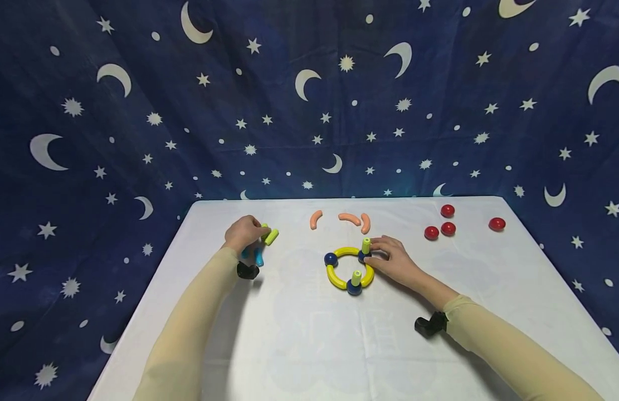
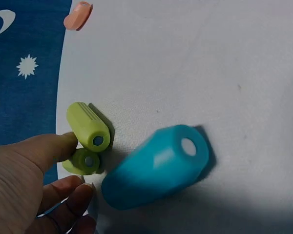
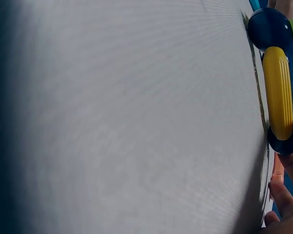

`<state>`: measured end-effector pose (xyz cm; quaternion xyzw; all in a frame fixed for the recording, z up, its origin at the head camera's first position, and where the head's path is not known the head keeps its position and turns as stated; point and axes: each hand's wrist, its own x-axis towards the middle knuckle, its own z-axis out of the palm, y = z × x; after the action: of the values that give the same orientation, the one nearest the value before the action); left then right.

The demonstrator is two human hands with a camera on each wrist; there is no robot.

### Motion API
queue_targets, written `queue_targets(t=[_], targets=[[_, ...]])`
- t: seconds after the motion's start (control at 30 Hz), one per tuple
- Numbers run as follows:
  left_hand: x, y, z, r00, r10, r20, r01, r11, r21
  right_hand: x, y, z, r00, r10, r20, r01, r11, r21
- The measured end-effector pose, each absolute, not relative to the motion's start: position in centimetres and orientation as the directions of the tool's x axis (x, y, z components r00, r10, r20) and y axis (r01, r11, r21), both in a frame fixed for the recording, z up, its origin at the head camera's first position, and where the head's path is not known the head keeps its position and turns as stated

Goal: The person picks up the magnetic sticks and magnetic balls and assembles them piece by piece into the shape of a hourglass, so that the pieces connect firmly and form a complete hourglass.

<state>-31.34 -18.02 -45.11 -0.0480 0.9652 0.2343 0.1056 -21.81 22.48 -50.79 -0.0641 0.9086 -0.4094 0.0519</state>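
My left hand (image 1: 242, 231) is at the left of the table, pinching a short light green stick (image 2: 83, 162) between thumb and fingers. A second green stick (image 1: 272, 236) lies right against it. Nearer me are light blue pieces (image 1: 259, 257), one partly hidden by the left wrist. At mid-table lies a ring of curved yellow sticks (image 1: 336, 279) joined by dark blue balls (image 1: 331, 259). Two green sticks (image 1: 356, 278) stand upright on two of the balls. My right hand (image 1: 395, 263) grips the ring's far right ball (image 1: 364, 257) between thumb and fingers.
Behind the ring lie three curved orange pieces (image 1: 349, 219). Several red balls (image 1: 448, 228) are at the back right. The white table (image 1: 299, 334) ends at a dark blue cloth (image 1: 269, 161) with moons and stars.
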Motion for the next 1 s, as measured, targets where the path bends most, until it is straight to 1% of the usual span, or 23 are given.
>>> queue_targets(t=[0.17, 0.43, 0.63, 0.7, 0.8, 1.0], targets=[[-31.2, -17.9, -45.0, -0.976, -0.067, -0.209, -0.149, 0.902, 0.404, -21.8, 22.4, -50.8, -0.986, -0.162, -0.040, -0.076, 0.652, -0.755], [-31.5, -18.8, -45.3, -0.985, -0.067, -0.156, -0.114, 0.940, 0.321, -21.9, 22.5, -51.0, -0.987, -0.157, -0.045, -0.071, 0.658, -0.749], [-31.5, -19.4, -45.3, -0.990, -0.075, -0.123, -0.111, 0.939, 0.325, -21.9, 22.5, -51.1, -0.987, -0.158, -0.034, -0.079, 0.653, -0.753], [-31.6, -19.5, -45.2, -0.993, -0.073, -0.094, -0.102, 0.933, 0.345, -21.9, 22.5, -51.1, -0.987, -0.157, -0.030, -0.081, 0.651, -0.755], [-31.6, -19.5, -45.0, -0.997, -0.061, -0.050, -0.076, 0.910, 0.407, -21.8, 22.5, -51.1, -0.987, -0.156, -0.027, -0.082, 0.652, -0.754], [-31.3, -18.7, -44.7, -0.999, 0.035, 0.027, 0.044, 0.783, 0.621, -21.9, 22.5, -51.0, -0.988, -0.152, -0.033, -0.073, 0.645, -0.761]])
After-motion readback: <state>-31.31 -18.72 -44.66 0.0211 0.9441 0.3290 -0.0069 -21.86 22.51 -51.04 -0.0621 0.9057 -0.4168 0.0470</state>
